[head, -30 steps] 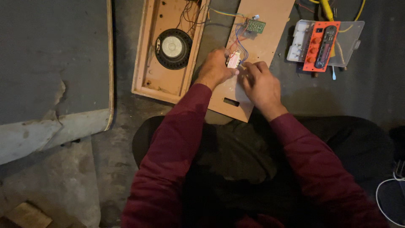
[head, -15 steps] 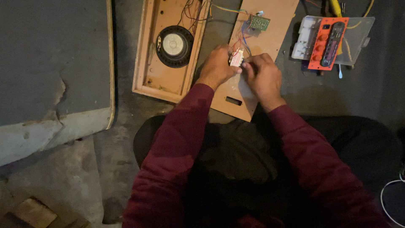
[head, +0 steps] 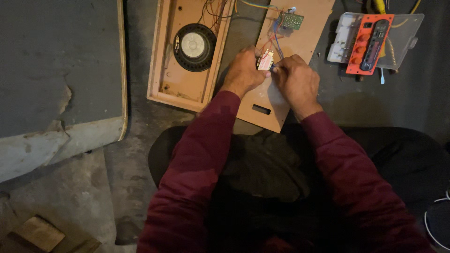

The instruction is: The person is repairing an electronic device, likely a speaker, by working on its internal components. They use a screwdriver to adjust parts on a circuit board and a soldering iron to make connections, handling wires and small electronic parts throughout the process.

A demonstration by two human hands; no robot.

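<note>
My left hand and my right hand meet over a flat wooden panel lying on the floor. Between their fingertips they pinch a small pale component with red and blue wires running up to a small green circuit board on the panel. A slot is cut in the panel near its lower edge. To the left lies a wooden speaker frame with a round black speaker set in it. Both sleeves are dark red.
A red control panel with knobs rests on a clear plastic tray at the upper right, with yellow cables behind. A large grey board with a wooden edge lies at the left. Wood scraps sit at the bottom left.
Both hands stay on the small component. The right hand has closed in beside the left. The view has shifted slightly.
</note>
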